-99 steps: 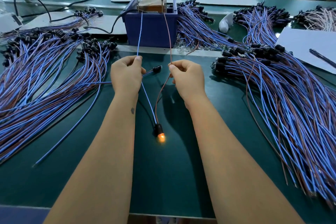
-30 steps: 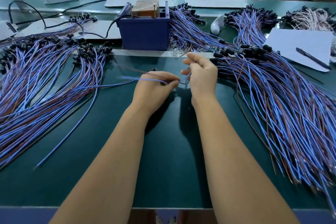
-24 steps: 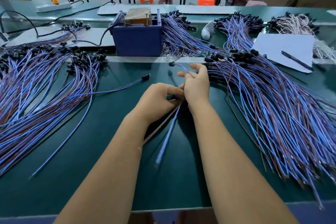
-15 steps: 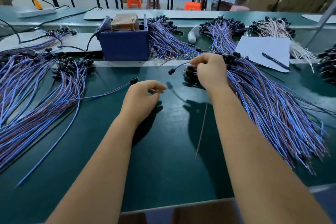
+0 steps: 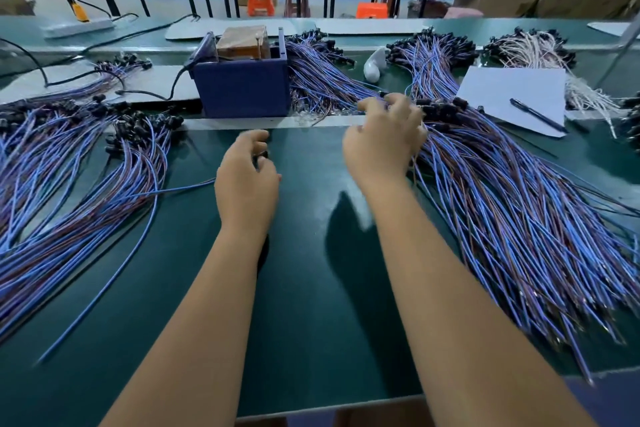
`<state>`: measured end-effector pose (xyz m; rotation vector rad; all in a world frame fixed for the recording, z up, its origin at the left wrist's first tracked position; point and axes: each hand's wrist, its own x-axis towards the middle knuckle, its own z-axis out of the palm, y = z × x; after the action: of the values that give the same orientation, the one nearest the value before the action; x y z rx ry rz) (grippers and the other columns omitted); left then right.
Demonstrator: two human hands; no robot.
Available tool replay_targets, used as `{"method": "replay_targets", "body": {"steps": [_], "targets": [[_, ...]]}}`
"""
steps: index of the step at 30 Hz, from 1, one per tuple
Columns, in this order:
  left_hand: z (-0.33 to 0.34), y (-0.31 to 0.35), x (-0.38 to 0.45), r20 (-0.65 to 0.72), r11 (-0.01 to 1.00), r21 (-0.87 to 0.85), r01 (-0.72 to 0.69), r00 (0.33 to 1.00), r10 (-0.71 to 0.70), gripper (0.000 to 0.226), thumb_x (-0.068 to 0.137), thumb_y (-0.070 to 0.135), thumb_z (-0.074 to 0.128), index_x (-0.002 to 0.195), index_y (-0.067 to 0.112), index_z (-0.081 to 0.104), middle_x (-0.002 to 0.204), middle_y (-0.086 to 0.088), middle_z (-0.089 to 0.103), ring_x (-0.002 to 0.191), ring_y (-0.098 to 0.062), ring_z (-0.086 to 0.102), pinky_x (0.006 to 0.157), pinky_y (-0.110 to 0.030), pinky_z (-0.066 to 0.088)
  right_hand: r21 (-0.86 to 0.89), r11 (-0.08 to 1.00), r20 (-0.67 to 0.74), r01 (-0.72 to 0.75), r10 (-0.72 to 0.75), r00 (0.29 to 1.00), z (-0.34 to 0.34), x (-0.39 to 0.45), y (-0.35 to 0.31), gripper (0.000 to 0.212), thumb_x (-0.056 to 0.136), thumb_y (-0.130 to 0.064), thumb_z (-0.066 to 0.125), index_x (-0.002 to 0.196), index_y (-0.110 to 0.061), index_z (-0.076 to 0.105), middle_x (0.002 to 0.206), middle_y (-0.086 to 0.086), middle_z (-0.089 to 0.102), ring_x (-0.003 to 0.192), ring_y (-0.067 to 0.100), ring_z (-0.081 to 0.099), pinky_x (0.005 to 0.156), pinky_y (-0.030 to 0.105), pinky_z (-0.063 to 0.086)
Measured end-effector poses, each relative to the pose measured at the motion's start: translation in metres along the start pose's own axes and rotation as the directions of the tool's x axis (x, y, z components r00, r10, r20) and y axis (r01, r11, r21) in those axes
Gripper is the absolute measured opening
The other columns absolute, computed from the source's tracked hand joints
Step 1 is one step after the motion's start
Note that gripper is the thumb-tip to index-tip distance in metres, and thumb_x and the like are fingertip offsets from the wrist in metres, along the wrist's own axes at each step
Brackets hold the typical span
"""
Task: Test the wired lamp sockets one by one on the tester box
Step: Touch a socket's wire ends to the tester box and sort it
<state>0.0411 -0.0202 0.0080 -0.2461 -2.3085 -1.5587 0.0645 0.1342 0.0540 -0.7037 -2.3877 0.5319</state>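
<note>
The blue tester box (image 5: pixel 242 94) holds a brown block (image 5: pixel 242 42). Both hands, left (image 5: pixel 247 180) and right (image 5: pixel 381 142), look loosely spread, though blurred.

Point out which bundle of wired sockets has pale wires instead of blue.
The far-right bundle, beyond the white paper: its wires are whitish-pink, while every other bundle is blue and brown.

A strip of bare green table (image 5: pixel 304 288) is lying open down the middle, from the near edge to the far tester box (image 5: pixel 242 90). Wired socket bundles are crowding the left (image 5: pixel 69 184) and right (image 5: pixel 519 218) sides, narrowing any passage sideways.
</note>
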Motion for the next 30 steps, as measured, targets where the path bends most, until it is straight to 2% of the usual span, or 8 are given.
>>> {"method": "replay_targets", "body": {"steps": [4, 9, 13, 18, 22, 24, 26, 30], "targets": [[-0.003, -0.001, 0.003, -0.123, 1.0, -0.018, -0.007, 0.992, 0.005, 0.044, 0.09, 0.006, 0.041, 0.129, 0.026, 0.045, 0.12, 0.01, 0.051, 0.091, -0.022, 0.064, 0.081, -0.046, 0.052, 0.423, 0.904, 0.311, 0.057, -0.204, 0.928, 0.028, -0.027, -0.042, 0.046, 0.085, -0.003, 0.048, 0.127, -0.018, 0.059, 0.133, 0.011, 0.052, 0.117, 0.031, 0.051, 0.099, 0.037, 0.041], [-0.011, -0.005, 0.011, -0.236, 0.976, -0.173, 0.134, 0.956, -0.173, 0.036, 0.089, 0.006, 0.044, 0.119, 0.025, 0.046, 0.116, 0.002, 0.054, 0.102, -0.027, 0.061, 0.09, -0.047, 0.05, 0.202, 0.914, 0.502, 0.353, -0.406, 0.764, 0.065, -0.047, -0.051, 0.054, 0.094, -0.019, 0.048, 0.146, -0.03, 0.039, 0.153, -0.002, 0.035, 0.137, 0.025, 0.034, 0.109, 0.038, 0.025], [-0.01, -0.007, 0.013, -0.172, 0.952, -0.183, 0.246, 0.945, -0.277, 0.029, 0.091, 0.014, 0.045, 0.117, 0.025, 0.046, 0.096, 0.004, 0.061, 0.092, -0.025, 0.066, 0.081, -0.043, 0.051, 0.011, 0.893, 0.448, 0.45, -0.407, 0.796, 0.075, -0.049, -0.048, 0.046, 0.1, -0.034, 0.042, 0.146, -0.03, 0.037, 0.135, 0.007, 0.039, 0.122, 0.029, 0.036, 0.098, 0.04, 0.03], [-0.008, -0.007, 0.013, -0.111, 0.949, -0.152, 0.276, 0.949, -0.294, 0.016, 0.09, 0.018, 0.045, 0.103, 0.024, 0.051, 0.074, 0.007, 0.064, 0.054, 0.001, 0.059, 0.062, -0.031, 0.042, -0.053, 0.916, 0.359, 0.398, -0.355, 0.863, 0.075, -0.053, -0.052, 0.028, 0.095, -0.025, 0.046, 0.122, -0.027, 0.048, 0.126, 0.008, 0.037, 0.112, 0.031, 0.038, 0.084, 0.036, 0.03], [-0.006, -0.006, 0.012, -0.107, 0.945, -0.156, 0.286, 0.947, -0.304, 0.012, 0.092, 0.023, 0.041, 0.086, 0.025, 0.051, 0.074, 0.006, 0.066, 0.068, -0.005, 0.064, 0.065, -0.034, 0.043, -0.086, 0.911, 0.316, 0.402, -0.358, 0.879, 0.075, -0.054, -0.05, 0.02, 0.096, -0.019, 0.048, 0.116, -0.018, 0.048, 0.125, 0.007, 0.045, 0.114, 0.03, 0.041, 0.079, 0.035, 0.027], [-0.006, -0.006, 0.013, -0.092, 0.935, -0.18, 0.306, 0.941, -0.325, 0.021, 0.093, 0.023, 0.041, 0.077, 0.024, 0.054, 0.072, 0.005, 0.066, 0.08, -0.022, 0.065, 0.075, -0.042, 0.049, -0.026, 0.95, 0.274, 0.31, -0.292, 0.917, 0.074, -0.05, -0.046, 0.017, 0.099, -0.021, 0.046, 0.113, -0.015, 0.052, 0.121, 0.007, 0.053, 0.113, 0.03, 0.045, 0.081, 0.037, 0.03], [-0.006, -0.006, 0.014, -0.07, 0.929, -0.189, 0.317, 0.94, -0.334, 0.026, 0.093, 0.022, 0.041, 0.073, 0.023, 0.059, 0.071, 0.006, 0.065, 0.077, -0.021, 0.063, 0.076, -0.041, 0.05, 0.206, 0.977, 0.256, 0.062, -0.115, 0.96, 0.068, -0.043, -0.041, 0.014, 0.101, -0.023, 0.044, 0.105, -0.014, 0.055, 0.115, 0.007, 0.059, 0.105, 0.03, 0.05, 0.081, 0.037, 0.033], [-0.005, -0.009, 0.014, -0.044, 0.933, -0.18, 0.313, 0.945, -0.325, 0.024, 0.093, 0.023, 0.042, 0.079, 0.027, 0.061, 0.071, 0.011, 0.058, 0.067, -0.01, 0.051, 0.067, -0.03, 0.044, 0.597, 0.743, 0.205, -0.303, 0.224, 0.953, 0.06, -0.028, -0.029, 0.014, 0.1, -0.018, 0.043, 0.088, -0.015, 0.049, 0.082, -0.001, 0.057, 0.079, 0.021, 0.05, 0.066, 0.029, 0.03]]}}
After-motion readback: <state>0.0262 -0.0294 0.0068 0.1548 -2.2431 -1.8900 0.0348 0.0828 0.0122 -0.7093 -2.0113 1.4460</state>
